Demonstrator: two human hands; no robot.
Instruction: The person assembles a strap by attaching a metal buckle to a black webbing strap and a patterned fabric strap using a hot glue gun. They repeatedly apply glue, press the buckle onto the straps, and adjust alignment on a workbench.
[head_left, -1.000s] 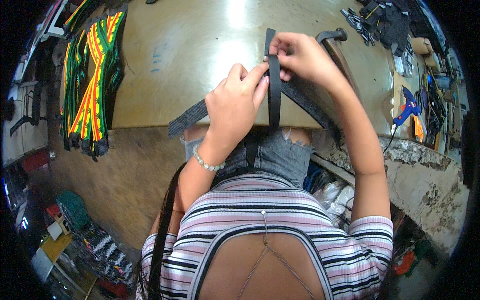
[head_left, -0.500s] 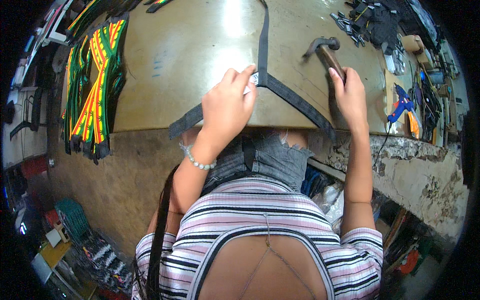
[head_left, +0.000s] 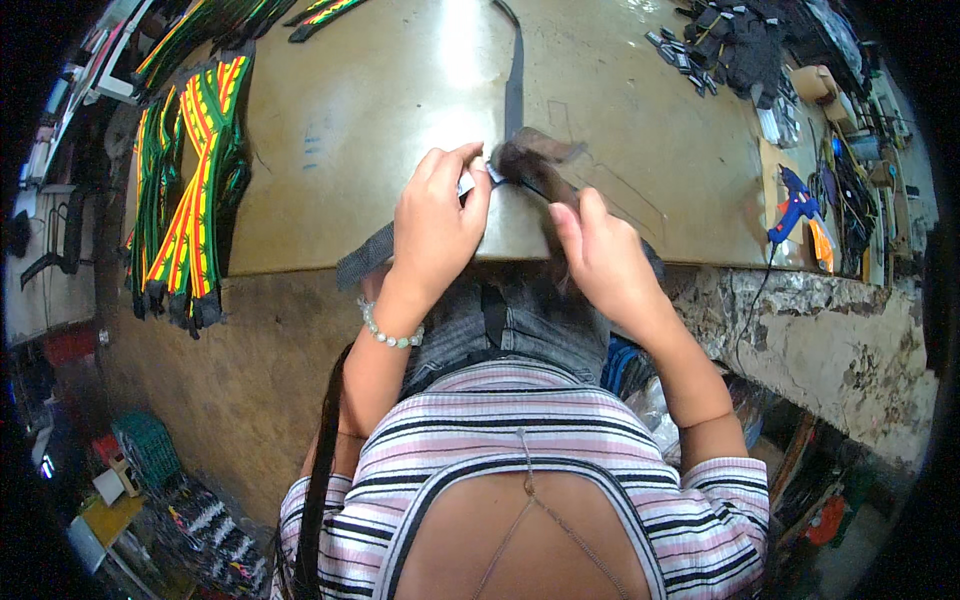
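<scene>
Left hand (head_left: 435, 215) is pinching the black woven webbing strap (head_left: 514, 85) at the brown worktable (head_left: 360, 130) front edge. Right hand (head_left: 600, 250) is gripping a blurred dark hammer (head_left: 535, 160) over the strap. Striped green-red-yellow straps (head_left: 190, 210) are hanging left; blue glue gun (head_left: 795, 205) is lying right.

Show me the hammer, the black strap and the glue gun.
Hammer (head_left: 535, 158): head view, on its blurred head by the right hand.
Black strap (head_left: 514, 85): head view, on the stretch running up the table.
Glue gun (head_left: 795, 205): head view, on its blue body.
</scene>
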